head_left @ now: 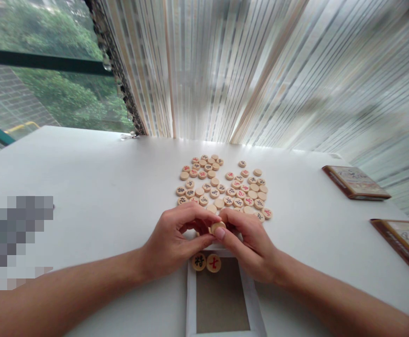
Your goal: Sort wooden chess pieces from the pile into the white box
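Fingers of my left hand (174,236) and my right hand (248,238) meet over the near end of a shallow white-rimmed box (192,304). Between them they pinch a round wooden Chinese chess piece (218,227), a blank face toward me. Just below, at the far left corner of the box, lie a piece with a black character (199,262) and one with a red character (213,263), side by side. Beyond my hands spread many loose chess pieces (214,193), some showing black or red characters, others blank. My hands hide the nearest of them.
Two flat brown-edged boxes with pictured lids, a farther box (357,181) and a nearer box (406,243), lie on the right of the white table (120,187). A striped curtain (207,70) hangs behind it, with a window (49,61) at left. A pixelated patch covers the left edge.
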Action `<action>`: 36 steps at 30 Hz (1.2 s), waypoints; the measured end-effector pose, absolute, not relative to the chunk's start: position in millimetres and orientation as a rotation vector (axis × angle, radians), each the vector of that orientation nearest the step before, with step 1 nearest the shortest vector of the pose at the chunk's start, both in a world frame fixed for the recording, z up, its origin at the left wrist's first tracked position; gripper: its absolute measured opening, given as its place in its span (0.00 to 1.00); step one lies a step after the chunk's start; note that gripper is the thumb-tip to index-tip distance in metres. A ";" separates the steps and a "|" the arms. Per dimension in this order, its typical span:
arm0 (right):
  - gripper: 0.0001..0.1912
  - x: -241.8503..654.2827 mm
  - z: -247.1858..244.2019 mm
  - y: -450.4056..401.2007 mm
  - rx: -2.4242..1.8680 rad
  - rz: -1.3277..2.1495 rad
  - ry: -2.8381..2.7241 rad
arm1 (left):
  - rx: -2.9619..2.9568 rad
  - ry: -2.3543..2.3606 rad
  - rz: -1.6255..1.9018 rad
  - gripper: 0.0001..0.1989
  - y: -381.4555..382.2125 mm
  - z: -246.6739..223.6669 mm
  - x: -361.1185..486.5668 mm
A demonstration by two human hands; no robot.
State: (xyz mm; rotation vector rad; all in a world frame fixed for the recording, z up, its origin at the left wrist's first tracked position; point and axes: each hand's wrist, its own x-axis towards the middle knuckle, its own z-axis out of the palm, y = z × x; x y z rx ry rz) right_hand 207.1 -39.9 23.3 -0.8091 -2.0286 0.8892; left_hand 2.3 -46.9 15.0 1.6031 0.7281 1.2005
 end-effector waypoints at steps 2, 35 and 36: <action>0.13 207.2 23.0 -39.9 -0.812 0.877 -2.031 | 1.597 0.725 1.204 0.11 -46.8 14.9 2.3; 0.11 210.5 17.4 -38.4 -0.849 0.876 -1.968 | 1.715 0.780 1.237 0.03 -43.5 16.4 0.2; 0.11 210.1 17.4 -38.8 -0.843 0.866 -1.965 | 1.732 0.778 1.238 0.03 -43.9 16.8 0.1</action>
